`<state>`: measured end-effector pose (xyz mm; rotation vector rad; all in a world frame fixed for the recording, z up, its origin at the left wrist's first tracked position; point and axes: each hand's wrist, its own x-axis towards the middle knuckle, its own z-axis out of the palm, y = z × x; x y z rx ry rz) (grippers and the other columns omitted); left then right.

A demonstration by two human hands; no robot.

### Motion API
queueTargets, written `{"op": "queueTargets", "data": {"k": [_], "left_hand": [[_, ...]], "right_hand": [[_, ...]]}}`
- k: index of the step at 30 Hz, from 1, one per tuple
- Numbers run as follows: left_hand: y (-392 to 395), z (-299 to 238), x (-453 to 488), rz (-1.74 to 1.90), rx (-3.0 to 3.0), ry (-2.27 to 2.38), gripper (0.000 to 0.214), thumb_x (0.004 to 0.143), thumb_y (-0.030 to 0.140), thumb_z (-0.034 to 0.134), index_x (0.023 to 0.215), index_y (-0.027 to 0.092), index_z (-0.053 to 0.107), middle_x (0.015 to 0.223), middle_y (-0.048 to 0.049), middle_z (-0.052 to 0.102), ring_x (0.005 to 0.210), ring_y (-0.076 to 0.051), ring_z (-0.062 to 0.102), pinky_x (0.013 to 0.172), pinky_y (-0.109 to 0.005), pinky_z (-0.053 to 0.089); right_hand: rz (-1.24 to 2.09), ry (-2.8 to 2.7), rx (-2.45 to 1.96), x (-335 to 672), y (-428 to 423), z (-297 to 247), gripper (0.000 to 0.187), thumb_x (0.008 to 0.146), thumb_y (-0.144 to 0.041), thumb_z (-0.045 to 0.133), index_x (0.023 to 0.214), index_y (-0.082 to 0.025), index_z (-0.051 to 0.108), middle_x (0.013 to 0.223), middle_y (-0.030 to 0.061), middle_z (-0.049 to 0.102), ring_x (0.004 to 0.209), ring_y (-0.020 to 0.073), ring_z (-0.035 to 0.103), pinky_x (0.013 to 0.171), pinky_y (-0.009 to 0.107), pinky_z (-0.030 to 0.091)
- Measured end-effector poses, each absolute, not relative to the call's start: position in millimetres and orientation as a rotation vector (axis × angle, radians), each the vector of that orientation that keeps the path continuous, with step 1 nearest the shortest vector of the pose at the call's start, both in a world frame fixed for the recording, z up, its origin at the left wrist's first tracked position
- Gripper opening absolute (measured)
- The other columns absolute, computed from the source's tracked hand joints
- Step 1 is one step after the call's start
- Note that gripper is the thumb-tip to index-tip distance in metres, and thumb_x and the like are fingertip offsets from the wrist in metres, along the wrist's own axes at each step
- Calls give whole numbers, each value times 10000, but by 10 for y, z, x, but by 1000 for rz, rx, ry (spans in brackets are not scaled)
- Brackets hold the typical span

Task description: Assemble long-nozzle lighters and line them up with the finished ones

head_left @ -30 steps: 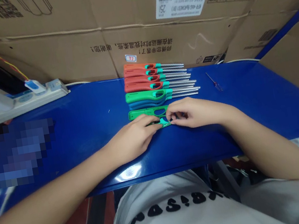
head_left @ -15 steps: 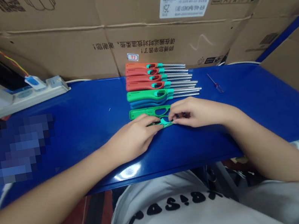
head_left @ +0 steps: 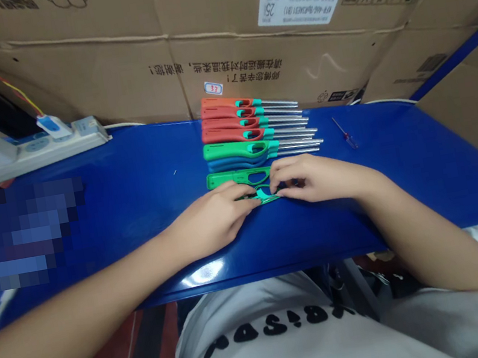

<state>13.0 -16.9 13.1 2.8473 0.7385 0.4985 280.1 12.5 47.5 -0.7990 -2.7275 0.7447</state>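
Note:
A green lighter shell (head_left: 232, 178) lies on the blue table (head_left: 139, 183), and both hands work on it. My left hand (head_left: 209, 220) pinches the green piece near its teal trigger part (head_left: 262, 194). From the right, my right hand (head_left: 312, 179) pinches the same piece. Fingers on both hands are closed round it. Just behind lies a row of finished long-nosed lighters (head_left: 254, 133): several red ones, a green one and a blue one, metal tubes pointing right.
Large cardboard boxes (head_left: 218, 29) stand along the table's back edge. At the back left lies a white power strip (head_left: 28, 156) with plugs. A small screwdriver (head_left: 345, 133) rests right of the lighters. A blurred patch covers the left of the table.
Nothing has visibly changed but a slight shift of the view; both hands stay pinched on the green lighter.

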Motion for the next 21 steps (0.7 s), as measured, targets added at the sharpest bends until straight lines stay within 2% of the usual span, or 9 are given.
{"op": "queueTargets", "data": {"k": [7,21], "left_hand": [[-188,142,129,479,2840,764,341,1028,171,474,1258,177,727,1266,-127,694,1123,-271,660,957,-433,589],[-209,158,137,483,2849,737,339,1026,169,485,1268,182,722,1265,-121,698,1133,-265,658,946,-412,592]], "right_hand": [[778,-2747,-847,2800,111,520,168,945,-109,545,971,-174,698,972,60,696,887,171,648,807,283,487],[826,-2766,-810,2815,125,482,182,923,-83,552,994,-171,695,981,58,692,892,172,641,791,277,477]]}}
